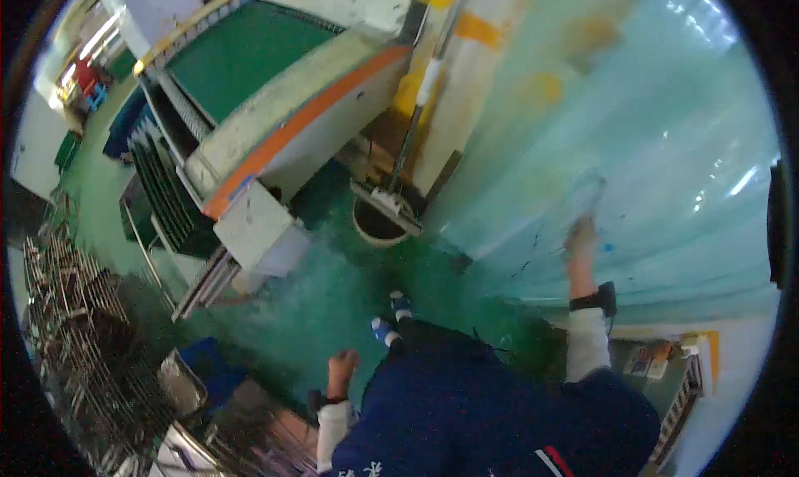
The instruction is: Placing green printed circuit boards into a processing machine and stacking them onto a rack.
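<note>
My right hand (582, 234) is stretched out against a large translucent bluish plastic sheet (666, 169) on the right. It is smeared by motion, so its fingers cannot be made out. A small blue spot shows on the sheet beside it. My left hand (342, 365) hangs low at my side, with its fingers curled and nothing visible in them. It is apart from the things around it.
Ahead left stands a machine with a green belt (250, 52) and orange edge. A long-handled squeegee (391, 201) leans over a round bucket (379, 227). Metal rods (75, 302) are piled at far left. A shelf (666, 385) stands at lower right.
</note>
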Tool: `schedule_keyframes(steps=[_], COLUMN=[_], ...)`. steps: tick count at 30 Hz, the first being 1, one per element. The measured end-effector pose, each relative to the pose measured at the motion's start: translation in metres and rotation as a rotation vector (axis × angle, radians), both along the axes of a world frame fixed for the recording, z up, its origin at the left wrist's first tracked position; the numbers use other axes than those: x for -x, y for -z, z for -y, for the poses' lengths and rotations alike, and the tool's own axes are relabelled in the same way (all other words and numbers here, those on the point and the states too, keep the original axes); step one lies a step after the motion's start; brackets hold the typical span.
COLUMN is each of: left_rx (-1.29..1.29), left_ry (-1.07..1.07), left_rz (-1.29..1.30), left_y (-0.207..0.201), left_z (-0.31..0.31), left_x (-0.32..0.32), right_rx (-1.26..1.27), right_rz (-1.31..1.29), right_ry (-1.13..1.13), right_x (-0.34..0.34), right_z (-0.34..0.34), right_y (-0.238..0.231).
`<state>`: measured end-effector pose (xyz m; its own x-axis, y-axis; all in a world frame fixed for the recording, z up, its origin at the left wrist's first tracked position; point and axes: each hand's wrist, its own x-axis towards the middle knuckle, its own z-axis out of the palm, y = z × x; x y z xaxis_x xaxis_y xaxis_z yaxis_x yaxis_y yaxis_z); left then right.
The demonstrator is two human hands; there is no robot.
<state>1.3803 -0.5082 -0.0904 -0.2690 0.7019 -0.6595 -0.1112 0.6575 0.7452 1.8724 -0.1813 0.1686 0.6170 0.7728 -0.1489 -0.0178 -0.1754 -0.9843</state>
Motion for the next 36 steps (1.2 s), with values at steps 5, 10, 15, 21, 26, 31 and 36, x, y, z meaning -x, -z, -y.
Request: schedule_keyframes(steps=[5, 10, 15, 21, 26, 31, 36], left_rx=[-0.008, 0.084, 0.077, 0.124, 0.168, 0.152, 0.129], left_ry=[-0.091, 0.072, -0.055, -0.186, -0.286, -0.391, -0.37], left_rz=[-0.012, -0.129, -0.064, -0.007, 0.018, 0.037, 0.165], left_y=[-0.048, -0.034, -0.034, -0.03, -0.047, -0.063, -0.014], left_z=[-0.043, -0.053, -0.059, -0.038, -0.035, -0.007, 0.035], left_x=[-0.002, 0.013, 0.02, 0.037, 0.036, 0.038, 0.075], right_rx=[-0.127, -0.176, -0.117, 0.058, -0.143, 0.222, 0.375], right_rz=[0.03, -0.139, 0.061, 0.375, 0.243, 0.503, 1.052], right_ry=[-0.105, -0.061, 0.009, -0.142, -0.224, -0.322, -0.699], right_x=[-0.024, -0.01, -0.061, -0.084, -0.103, -0.141, -0.232], right_z=[-0.012, -0.024, -0.034, -0.05, -0.056, -0.05, -0.004], right_y=[0.048, 0.056, 0.108, 0.125, 0.151, 0.209, 0.312])
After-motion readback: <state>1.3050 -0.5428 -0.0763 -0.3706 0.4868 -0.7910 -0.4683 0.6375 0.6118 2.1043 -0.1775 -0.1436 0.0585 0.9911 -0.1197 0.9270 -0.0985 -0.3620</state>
